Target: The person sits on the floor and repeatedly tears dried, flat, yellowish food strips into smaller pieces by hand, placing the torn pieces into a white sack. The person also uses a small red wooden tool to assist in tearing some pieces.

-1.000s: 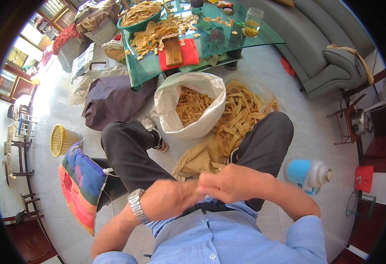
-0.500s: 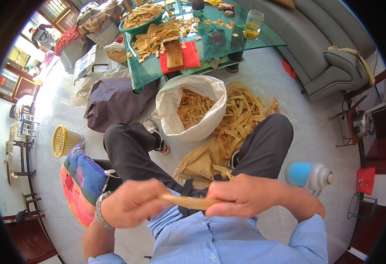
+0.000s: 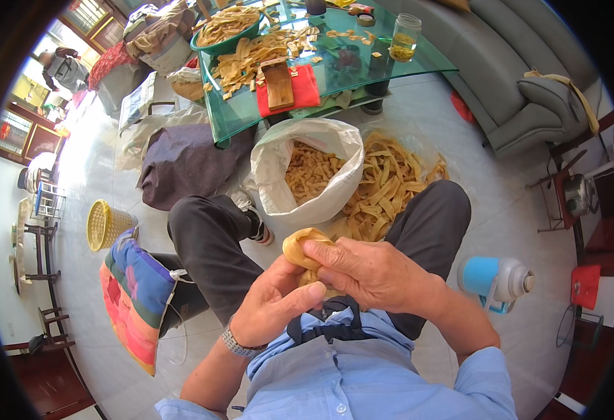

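A long tan, flexible strip [image 3: 305,246] is bent into a loop above my lap, held between both hands. My right hand [image 3: 380,271] pinches its near side with thumb and fingers. Just below and to the left, my left hand [image 3: 275,297], with a watch on the wrist, supports the strip's lower part; its thumb points toward the right hand. Part of the strip is hidden by the fingers. Beyond my hands stands an open white sack [image 3: 268,192] holding many small tan folded pieces [image 3: 312,171]. A heap of loose tan strips [image 3: 391,183] lies right of it.
A glass table [image 3: 419,64] bears a green basin [image 3: 226,46] of strips, a wooden block tool [image 3: 277,85] and a jar [image 3: 405,36]. Around me are a yellow basket [image 3: 104,227], a floral cushion [image 3: 130,297], a blue flask [image 3: 482,274] and a grey sofa [image 3: 510,77]. Another person [image 3: 67,68] stands far left.
The strip, stretched straight between my hands before, is now bent into a loop. Both hands have come closer together and farther from my body. A broad tan sheet between my legs no longer shows.
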`<act>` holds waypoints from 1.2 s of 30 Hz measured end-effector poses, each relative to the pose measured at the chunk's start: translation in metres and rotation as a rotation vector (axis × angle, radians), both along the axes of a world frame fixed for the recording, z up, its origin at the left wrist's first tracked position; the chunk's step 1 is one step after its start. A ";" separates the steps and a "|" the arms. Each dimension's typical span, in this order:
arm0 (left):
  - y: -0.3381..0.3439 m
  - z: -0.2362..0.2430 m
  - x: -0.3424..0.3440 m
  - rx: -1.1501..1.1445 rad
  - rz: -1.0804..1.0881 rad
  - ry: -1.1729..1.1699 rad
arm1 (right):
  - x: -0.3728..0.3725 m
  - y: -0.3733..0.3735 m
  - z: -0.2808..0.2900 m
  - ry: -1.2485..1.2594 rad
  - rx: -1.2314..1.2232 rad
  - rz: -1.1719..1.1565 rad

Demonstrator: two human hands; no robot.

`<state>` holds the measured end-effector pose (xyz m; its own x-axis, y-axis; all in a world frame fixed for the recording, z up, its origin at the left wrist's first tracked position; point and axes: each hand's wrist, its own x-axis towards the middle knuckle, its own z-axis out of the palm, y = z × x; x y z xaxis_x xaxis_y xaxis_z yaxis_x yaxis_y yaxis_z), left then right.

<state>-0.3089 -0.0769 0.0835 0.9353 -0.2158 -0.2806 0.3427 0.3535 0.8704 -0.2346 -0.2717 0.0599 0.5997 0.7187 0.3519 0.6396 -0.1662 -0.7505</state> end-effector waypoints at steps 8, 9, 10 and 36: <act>0.011 -0.019 0.010 -0.068 0.043 0.059 | -0.004 0.014 -0.001 0.651 0.211 -0.140; 0.015 -0.020 0.010 -0.038 0.018 0.065 | -0.005 0.013 0.006 0.985 0.168 -0.152; 0.020 -0.020 0.010 -0.089 -0.049 0.074 | -0.001 0.010 0.004 1.191 0.256 0.021; 0.020 -0.028 0.012 1.293 -0.052 -1.063 | -0.006 0.021 -0.042 1.196 0.285 -0.097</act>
